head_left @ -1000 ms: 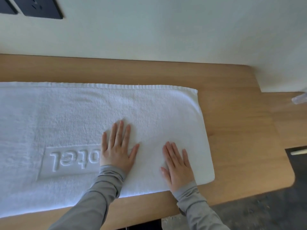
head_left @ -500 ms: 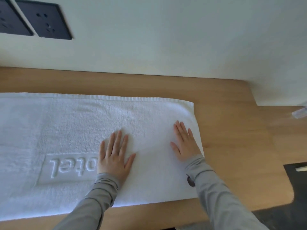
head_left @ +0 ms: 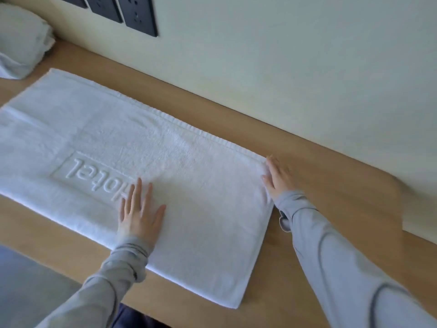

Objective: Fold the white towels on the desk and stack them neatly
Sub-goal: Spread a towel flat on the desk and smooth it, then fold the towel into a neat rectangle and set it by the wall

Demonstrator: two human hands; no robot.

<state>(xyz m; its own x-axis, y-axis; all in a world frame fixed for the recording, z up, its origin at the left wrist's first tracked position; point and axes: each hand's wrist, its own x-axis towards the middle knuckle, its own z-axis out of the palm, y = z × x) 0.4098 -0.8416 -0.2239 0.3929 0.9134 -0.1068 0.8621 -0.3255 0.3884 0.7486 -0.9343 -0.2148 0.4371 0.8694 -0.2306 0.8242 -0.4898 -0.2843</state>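
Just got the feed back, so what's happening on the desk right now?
A person in grey sleeves is working on a long white terry towel with raised hotel lettering, spread flat along the wooden desk. The left hand presses flat on it beside the lettering, and the right hand rests with straight fingers at the towel's far right corner. Another bundle of white towel sits at the desk's far left, by the wall.

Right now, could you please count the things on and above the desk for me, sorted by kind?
Spread towel: 1
Towel pile: 1, number of towels in it unclear
Wall sockets: 3, one cut off by the frame edge
Hands: 2, left hand and right hand
Total: 7
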